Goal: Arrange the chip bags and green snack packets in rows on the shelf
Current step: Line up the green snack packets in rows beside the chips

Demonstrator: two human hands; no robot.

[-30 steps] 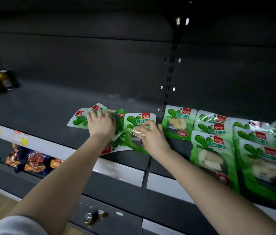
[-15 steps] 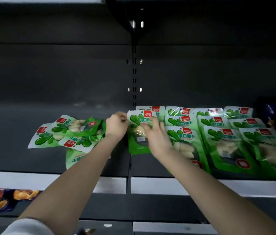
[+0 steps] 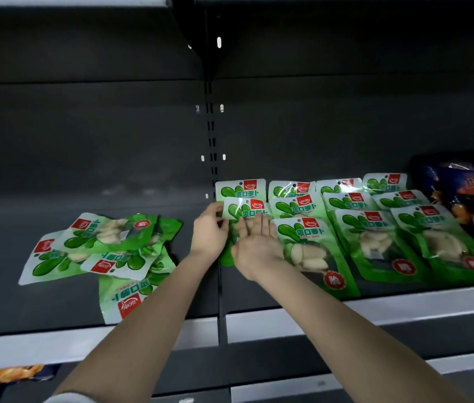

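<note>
Seating glossy green snack packet [image 3: 244, 210] in leftmost row: left hand [image 3: 209, 237] grip pinches its edge, right hand [image 3: 254, 247] lies flat, fingers straight. Next: probably fetch from loose green packet pile [image 3: 99, 251].

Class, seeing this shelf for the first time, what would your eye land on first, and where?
The tidy rows of green packets on the right, against the jumbled pile of them on the left. Between them, the left hand grips one packet by its edge while the right hand lies flat on it. A dark blue chip bag sits far right.
</note>
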